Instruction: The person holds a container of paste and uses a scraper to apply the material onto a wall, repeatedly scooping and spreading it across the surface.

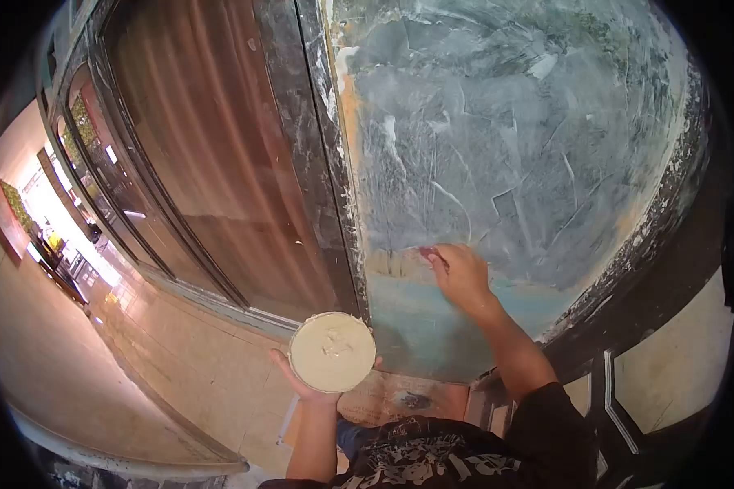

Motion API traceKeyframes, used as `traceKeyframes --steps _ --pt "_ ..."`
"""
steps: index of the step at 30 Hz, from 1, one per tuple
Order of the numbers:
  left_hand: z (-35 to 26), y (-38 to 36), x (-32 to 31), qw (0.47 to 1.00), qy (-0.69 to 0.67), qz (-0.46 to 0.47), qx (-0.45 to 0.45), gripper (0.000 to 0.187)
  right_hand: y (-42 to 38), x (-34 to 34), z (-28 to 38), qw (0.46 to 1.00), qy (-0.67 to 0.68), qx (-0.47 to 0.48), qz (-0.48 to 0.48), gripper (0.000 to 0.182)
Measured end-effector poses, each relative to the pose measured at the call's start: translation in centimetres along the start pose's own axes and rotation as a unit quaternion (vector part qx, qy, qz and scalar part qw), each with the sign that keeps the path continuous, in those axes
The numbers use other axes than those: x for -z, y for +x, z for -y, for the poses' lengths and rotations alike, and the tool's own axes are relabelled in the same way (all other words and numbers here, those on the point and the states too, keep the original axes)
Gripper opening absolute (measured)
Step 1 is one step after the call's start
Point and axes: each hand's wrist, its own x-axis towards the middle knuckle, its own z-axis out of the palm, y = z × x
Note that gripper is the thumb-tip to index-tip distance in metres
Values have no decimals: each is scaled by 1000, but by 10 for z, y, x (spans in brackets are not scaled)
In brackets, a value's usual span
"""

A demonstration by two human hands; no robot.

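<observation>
My left hand (308, 391) supports a round tub of cream-coloured putty (332, 352) from below, with fingers showing at both of its sides. The putty is nearly level with the rim and has a rough dent near the middle. My right hand (463, 279) is closed in a pinch against the wall panel (497, 163). Between its fingers is a small dark-red piece (426, 253), perhaps a scraper's edge; most of it is hidden. Grey-white smears and ridges cover the panel above this hand, while a smoother blue-green band (432, 314) lies below it.
Left of the panel stands a dark frame (322, 147) around glass with a brown curtain (212, 130) behind it. A curved dark frame (669, 196) bounds the panel on the right. Tiled floor (196, 342) runs toward a bright opening at far left.
</observation>
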Motion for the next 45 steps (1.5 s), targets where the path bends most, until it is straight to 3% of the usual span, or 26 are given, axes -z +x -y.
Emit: traceKeyframes --steps 3,6,8,12,14,19,22,25,29,33,35,37,39,41,43,45 --pt "-3 0 3 998 6 -55 -11 118 0 5 1 997 62 13 -33 14" --pt "-5 0 9 999 30 -32 -4 117 -24 -22 -4 997 68 41 -4 14" --pt "-6 1 8 999 21 -28 1 117 -37 -42 -8 996 33 20 80 14" --pt "-7 1 4 1000 -6 -25 6 117 -15 -32 -7 993 -24 -21 111 16" --pt "-8 0 4 999 -9 -31 0 116 -2 -5 5 998 45 -27 21 15" --pt "-12 0 16 999 20 -39 -19 115 -3 2 -1 995 96 -20 -33 16" --pt "-10 0 15 993 69 -94 -37 113 -25 -24 -6 994 56 5 94 18" --pt "-9 1 13 994 79 -69 -23 113 -35 -42 -7 992 19 -2 129 16" --pt "-3 5 4 1000 18 -19 2 115 -14 -31 -7 999 -36 -3 38 16" --pt "3 7 -8 1000 -9 -27 2 117 9 30 19 999 12 -23 -20 13" --pt "4 9 -10 1000 -3 -26 3 118 14 60 28 990 123 31 -56 11" --pt "6 11 -22 999 -27 -34 2 118 15 87 39 991 121 51 -31 13" --pt "9 16 -29 998 -50 -40 4 118 18 105 46 963 148 223 -26 16" --pt "12 21 -32 999 27 -28 13 119 15 121 55 954 153 256 -4 23" --pt "15 26 -39 997 72 -35 18 119 15 135 65 925 115 355 74 26" --pt "19 30 -45 992 116 -42 24 119 11 137 69 918 87 375 93 26"
